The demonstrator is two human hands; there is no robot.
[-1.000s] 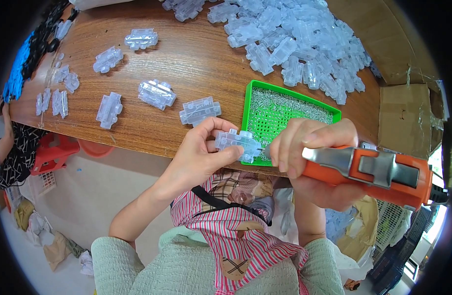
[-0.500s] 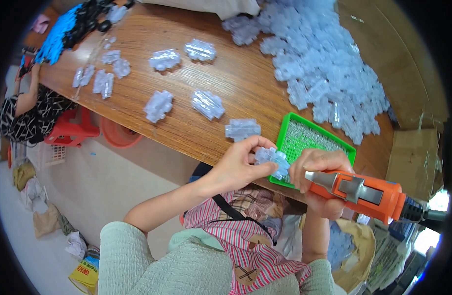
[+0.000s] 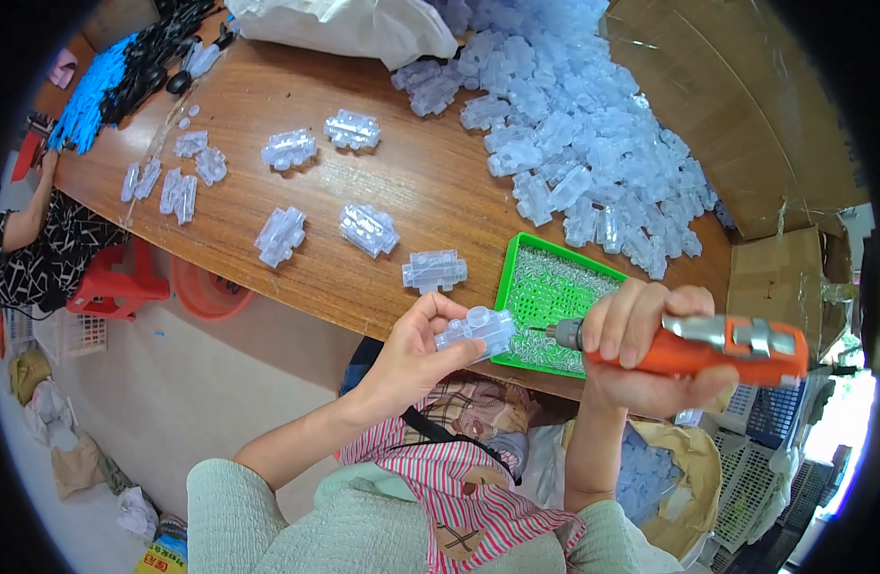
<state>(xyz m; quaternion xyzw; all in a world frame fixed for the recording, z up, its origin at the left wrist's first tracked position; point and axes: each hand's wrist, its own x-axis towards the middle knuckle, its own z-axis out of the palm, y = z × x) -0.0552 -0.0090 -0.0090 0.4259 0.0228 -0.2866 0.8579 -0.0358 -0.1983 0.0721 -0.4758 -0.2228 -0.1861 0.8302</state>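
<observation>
My left hand (image 3: 423, 349) pinches a clear plastic housing (image 3: 480, 330) between thumb and fingers, just left of a green tray. My right hand (image 3: 641, 344) is wrapped around an orange electric screwdriver (image 3: 737, 346), whose grey nose and thin bit point left toward the housing. A small gap separates the bit from the housing. Beneath the bit lies the green tray (image 3: 513, 277), holding many small silvery screws (image 3: 564, 273). Another clear plastic housing (image 3: 434, 271) rests on the table just beyond my left hand.
A large heap of clear plastic parts (image 3: 574, 143) covers the far right of the wooden table (image 3: 297, 230), against cardboard (image 3: 727, 105). Several more housings lie to the left. A white bag (image 3: 344, 24) sits at the far edge. Another person's arm (image 3: 33, 210) shows at far left.
The screwdriver's bit has come away from the housing and turned to point left over the tray. My left hand has tilted the housing. The whole view has shifted slightly.
</observation>
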